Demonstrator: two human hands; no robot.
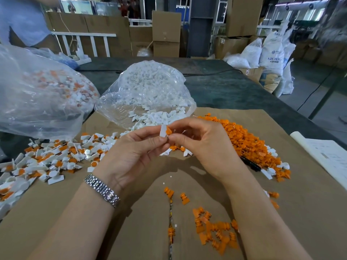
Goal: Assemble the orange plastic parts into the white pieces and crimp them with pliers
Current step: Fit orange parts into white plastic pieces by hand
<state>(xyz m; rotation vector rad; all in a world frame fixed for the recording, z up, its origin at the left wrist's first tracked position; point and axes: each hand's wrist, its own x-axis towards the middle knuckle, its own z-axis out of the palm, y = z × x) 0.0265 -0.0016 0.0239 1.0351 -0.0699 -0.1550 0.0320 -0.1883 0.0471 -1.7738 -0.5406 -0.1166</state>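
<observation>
My left hand (135, 149) pinches a small white piece (163, 130) between thumb and fingers, held above the cardboard. My right hand (202, 143) pinches an orange plastic part (169, 131) and holds it against the white piece. A heap of loose orange parts (242, 139) lies to the right of my hands. Loose white pieces (155, 117) spill from an open clear bag (148, 89) just beyond my hands. Assembled white-and-orange pieces (52, 156) are spread at the left. The black handle of a tool (251, 164) pokes out from under the orange heap; I cannot tell if it is the pliers.
A large clear bag of assembled pieces (41, 94) stands at far left. More orange parts (216, 229) are scattered near my right forearm. White paper sheets (330, 158) lie at the right edge. Brown cardboard (187, 177) covers the dark table. A person in blue stands at top left.
</observation>
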